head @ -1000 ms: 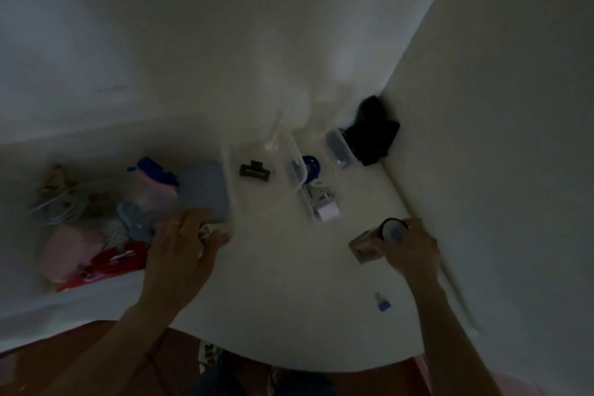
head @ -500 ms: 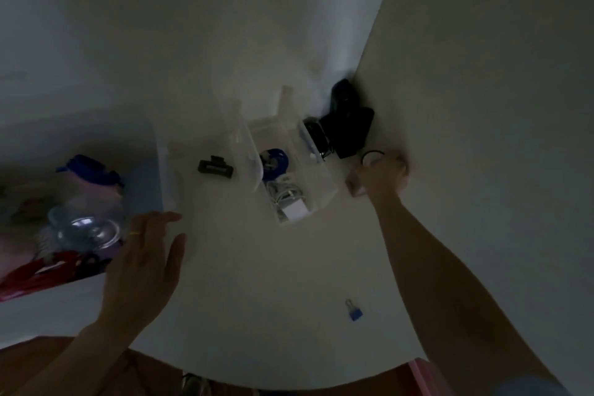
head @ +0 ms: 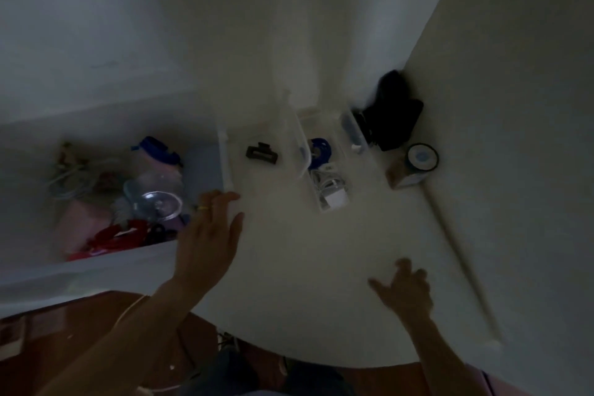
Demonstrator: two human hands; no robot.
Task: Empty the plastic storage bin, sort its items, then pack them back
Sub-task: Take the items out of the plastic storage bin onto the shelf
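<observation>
Left hand point(head: 209, 235) fingers point(head: 221, 199) straight, empty, beside the storage bin point(head: 96, 270); right hand point(head: 406, 291) spread, empty

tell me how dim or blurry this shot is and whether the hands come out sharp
Head view: very dim, with grainy, muted colour; the right hand is smeared by motion blur, the left hand is clearer; wide-angle distortion curves the white table edge; the black hair clip reads fine, while the bin contents are murky.
</observation>
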